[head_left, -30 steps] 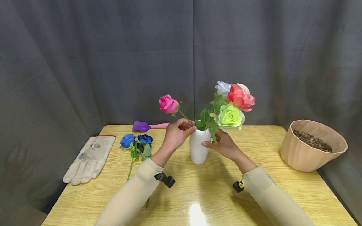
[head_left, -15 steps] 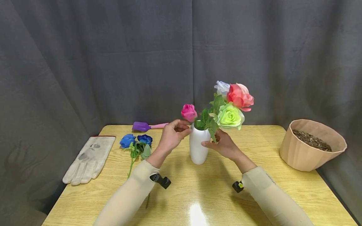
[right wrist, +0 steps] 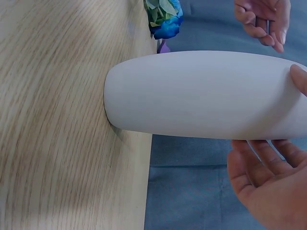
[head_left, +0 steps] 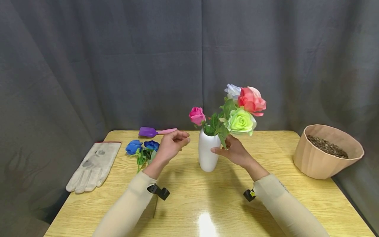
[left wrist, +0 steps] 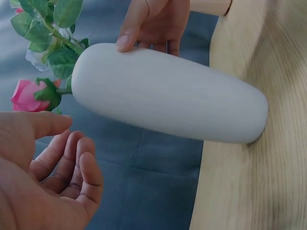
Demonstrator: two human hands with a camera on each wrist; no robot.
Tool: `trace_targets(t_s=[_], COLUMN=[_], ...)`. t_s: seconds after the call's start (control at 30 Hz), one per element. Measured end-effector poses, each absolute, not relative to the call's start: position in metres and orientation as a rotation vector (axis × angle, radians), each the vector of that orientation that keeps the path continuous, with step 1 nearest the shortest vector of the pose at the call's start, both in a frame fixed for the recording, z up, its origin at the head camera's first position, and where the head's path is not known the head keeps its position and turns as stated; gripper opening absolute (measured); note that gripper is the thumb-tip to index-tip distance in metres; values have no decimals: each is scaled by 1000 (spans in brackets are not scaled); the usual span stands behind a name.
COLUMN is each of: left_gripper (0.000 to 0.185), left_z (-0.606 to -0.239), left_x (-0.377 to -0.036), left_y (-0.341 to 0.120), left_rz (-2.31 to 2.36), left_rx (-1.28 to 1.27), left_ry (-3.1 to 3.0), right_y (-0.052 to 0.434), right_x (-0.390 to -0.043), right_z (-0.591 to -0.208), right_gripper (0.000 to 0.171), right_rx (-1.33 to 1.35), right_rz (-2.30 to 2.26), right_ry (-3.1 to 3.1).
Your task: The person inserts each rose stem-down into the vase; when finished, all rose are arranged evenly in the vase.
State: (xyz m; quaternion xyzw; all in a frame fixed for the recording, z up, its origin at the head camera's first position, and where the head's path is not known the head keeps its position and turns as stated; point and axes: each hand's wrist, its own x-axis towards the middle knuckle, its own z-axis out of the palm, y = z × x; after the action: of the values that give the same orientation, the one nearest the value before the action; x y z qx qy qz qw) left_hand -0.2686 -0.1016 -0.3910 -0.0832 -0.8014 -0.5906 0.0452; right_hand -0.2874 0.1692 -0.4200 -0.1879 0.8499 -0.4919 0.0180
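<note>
**A:** Running across from the left: a pale grey work glove with red trim lies flat at the left edge of the light wooden table. Just beside it are two blue fabric roses on green stems, lying down, and behind those a purple scoop with a pink handle by the dark grey curtain.

**B:** And the hands?

**A:** The left hand hovers near the smooth white ceramic vase without touching it; fingers loosely curled, nothing in them (the wrist view shows the bare palm clearly). The vase stands upright mid-table. A small pink rose sticks out of its mouth on the left side, next to a light green rose, a coral-red rose and a white rose at the back.

**B:** Right hand?

**A:** The right hand holds the vase's upper right side, thumb on the front and fingers wrapped behind. Far right, well apart, sits a ribbed beige pot of brown granules.
</note>
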Motion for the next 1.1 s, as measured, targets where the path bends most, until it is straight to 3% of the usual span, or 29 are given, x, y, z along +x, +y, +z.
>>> trace_targets(t_s=[1.1], left_gripper=[29], left_z=[-420], left_x=[-257], left_y=[-174], left_rz=[-1734], left_rx=[-70], left_ry=[-2571], right_y=[171], right_x=[-290], right_z=[-422], right_gripper=[66], right_rx=[-629], right_rz=[-1531], right_ry=[2643])
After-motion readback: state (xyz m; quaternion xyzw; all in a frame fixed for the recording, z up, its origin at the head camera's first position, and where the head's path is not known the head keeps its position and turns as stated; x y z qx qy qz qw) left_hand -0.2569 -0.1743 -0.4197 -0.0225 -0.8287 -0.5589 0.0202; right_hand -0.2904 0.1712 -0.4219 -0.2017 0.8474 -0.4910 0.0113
